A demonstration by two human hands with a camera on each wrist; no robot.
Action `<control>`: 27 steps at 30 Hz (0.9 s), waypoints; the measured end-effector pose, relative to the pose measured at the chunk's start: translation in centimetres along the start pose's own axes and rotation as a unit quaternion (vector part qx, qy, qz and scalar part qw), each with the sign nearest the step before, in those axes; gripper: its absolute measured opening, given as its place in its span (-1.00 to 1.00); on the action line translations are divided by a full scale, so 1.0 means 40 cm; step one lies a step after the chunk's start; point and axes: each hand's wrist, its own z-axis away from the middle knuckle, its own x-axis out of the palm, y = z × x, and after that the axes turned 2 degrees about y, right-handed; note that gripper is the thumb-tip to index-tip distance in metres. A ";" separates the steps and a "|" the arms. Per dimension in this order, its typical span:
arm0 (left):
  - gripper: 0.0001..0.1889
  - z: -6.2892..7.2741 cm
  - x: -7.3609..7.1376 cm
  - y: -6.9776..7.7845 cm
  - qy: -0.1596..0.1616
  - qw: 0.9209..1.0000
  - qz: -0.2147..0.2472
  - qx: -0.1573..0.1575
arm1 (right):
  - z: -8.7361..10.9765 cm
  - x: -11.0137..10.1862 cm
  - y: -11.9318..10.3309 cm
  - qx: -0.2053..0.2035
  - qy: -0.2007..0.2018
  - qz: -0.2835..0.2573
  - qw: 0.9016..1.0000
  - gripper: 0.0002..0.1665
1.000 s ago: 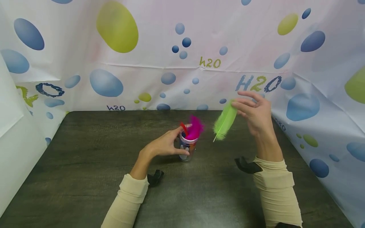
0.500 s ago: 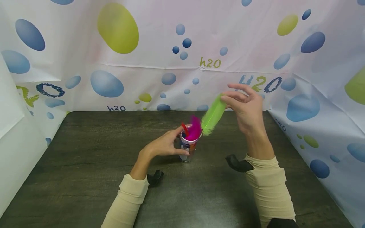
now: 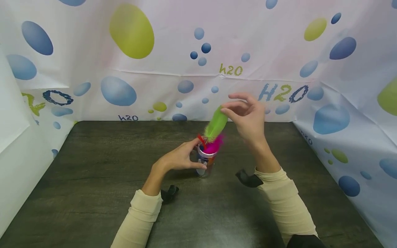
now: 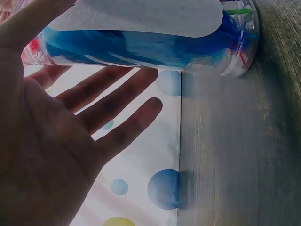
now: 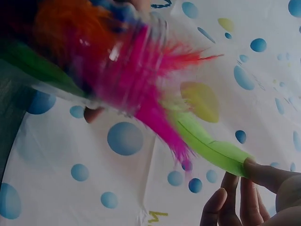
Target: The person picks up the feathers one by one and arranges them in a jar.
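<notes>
A clear plastic jar (image 3: 210,166) full of coloured feathers stands upright on the dark table. My left hand (image 3: 175,157) steadies it from the left, thumb across its front and fingers behind. A pale label (image 4: 141,18) covers part of the jar's side, with blue feathers showing through below. Out of the jar's mouth stick a magenta feather (image 3: 214,146) and a red feather (image 3: 201,140). Above the mouth, my right hand (image 3: 249,120) pinches a lime green feather (image 3: 216,124) by its upper end. Its lower end is at the jar's opening, partly hidden behind the magenta feather in the right wrist view.
The dark wood-grain table (image 3: 108,206) reaches back to a white sheet (image 3: 173,41) printed with blue and green spots, which also hangs along the sides. Black straps (image 3: 248,179) show at both wrists.
My right hand has moved left with the green feather, from well right of the jar to over its mouth. The left hand and the jar have stayed in place.
</notes>
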 end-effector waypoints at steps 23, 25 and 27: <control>-0.06 0.004 -0.002 -0.004 -0.009 1.000 -0.012 0.012 | 0.054 0.016 0.029 0.047 -0.181 0.116 0.976 -0.58; -0.06 0.002 -0.002 -0.004 -0.008 1.000 -0.009 0.015 | 0.061 0.015 0.035 0.051 -0.180 0.121 0.975 -0.58; -0.08 0.001 -0.002 -0.003 -0.006 1.000 -0.011 0.015 | 0.066 0.014 0.039 0.051 -0.178 0.130 0.974 -0.59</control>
